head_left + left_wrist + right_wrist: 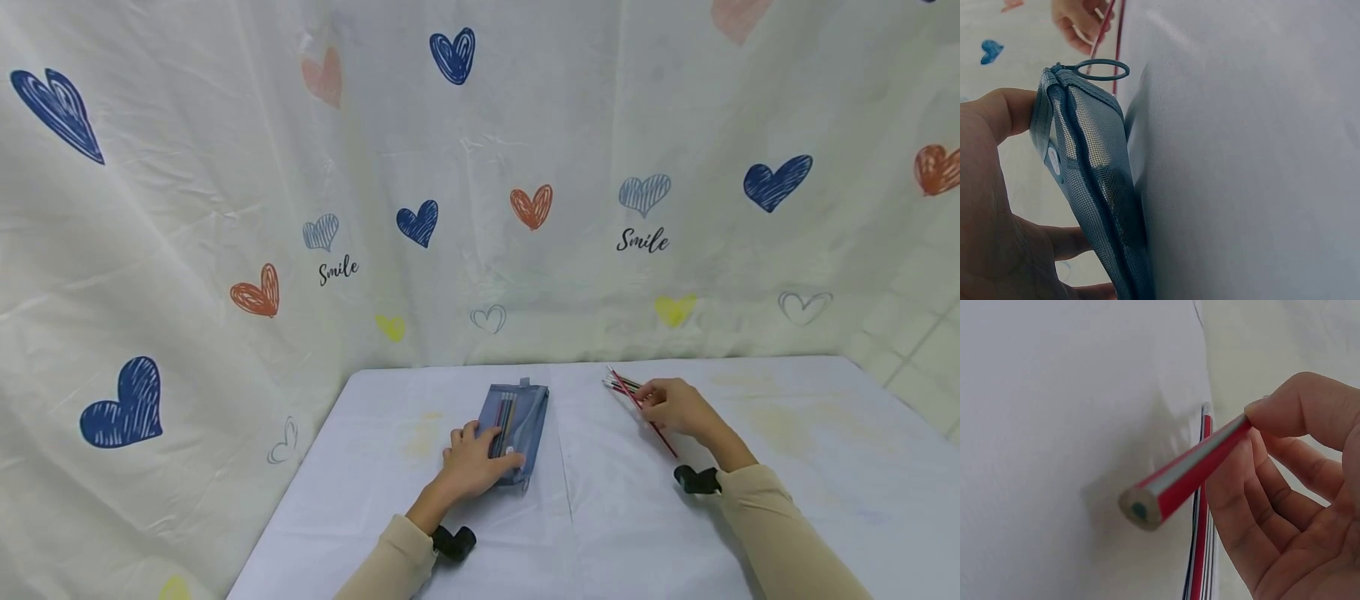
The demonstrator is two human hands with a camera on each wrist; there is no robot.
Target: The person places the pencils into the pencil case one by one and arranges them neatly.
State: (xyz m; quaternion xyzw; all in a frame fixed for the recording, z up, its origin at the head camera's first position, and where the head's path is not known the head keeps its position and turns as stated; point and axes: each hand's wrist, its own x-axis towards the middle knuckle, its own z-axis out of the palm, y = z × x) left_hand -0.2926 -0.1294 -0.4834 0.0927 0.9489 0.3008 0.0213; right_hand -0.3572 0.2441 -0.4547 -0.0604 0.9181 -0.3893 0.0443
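Observation:
A blue mesh zip pencil case [531, 429] lies flat on the white table, with several pencils [504, 414] visible through its mesh. My left hand [471, 463] rests over its near left part, thumb and fingers spread across it. From the left wrist, the thumb touches the case [1094, 144] near its zip end, where a loop sticks out. In my right hand [675, 407], thumb and fingertips pinch a red and silver striped pencil [1194, 464], whose flat end points at the wrist camera. Several more striped pencils [1202, 562] lie on the table beneath that hand.
The white-covered table [607, 533] ends at a hanging sheet [570, 125] printed with hearts and "Smile". A black wrist camera [454, 543] sits on the left wrist, another camera [696, 480] on the right. Wall tiles [926, 333] show at the far right.

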